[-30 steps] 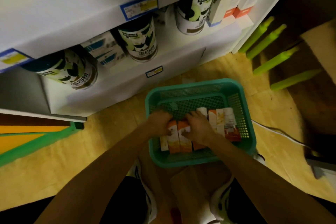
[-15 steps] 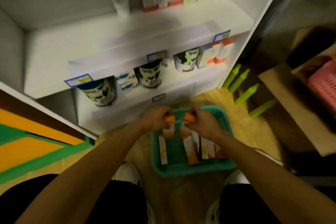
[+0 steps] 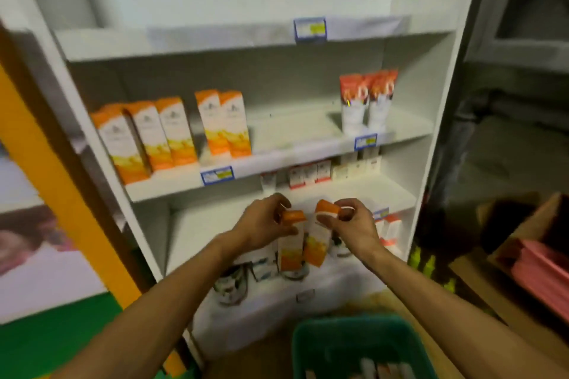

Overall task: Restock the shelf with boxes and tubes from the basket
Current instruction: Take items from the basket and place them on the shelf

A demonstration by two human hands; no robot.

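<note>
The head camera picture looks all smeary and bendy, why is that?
Head view: motion blur smears the price labels and the cans low down. Head view: the wide lens bows the shelf unit sides outward. Head view: dim light, dark at the right edge; the orange boxes stay fairly readable.

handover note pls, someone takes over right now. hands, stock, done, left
Left hand: shut on one orange-and-white box, held by its top end.
Right hand: shut on a second matching box, same hold. Both boxes are in the air in front of the shelf unit, not placed.
Done: five matching boxes stand on the middle shelf, left side; two tubes stand at its right.
Left: set these two boxes down, probably in the bare stretch between the boxes and the tubes. The green basket on the floor below holds more stock; the count is unclear.
</note>
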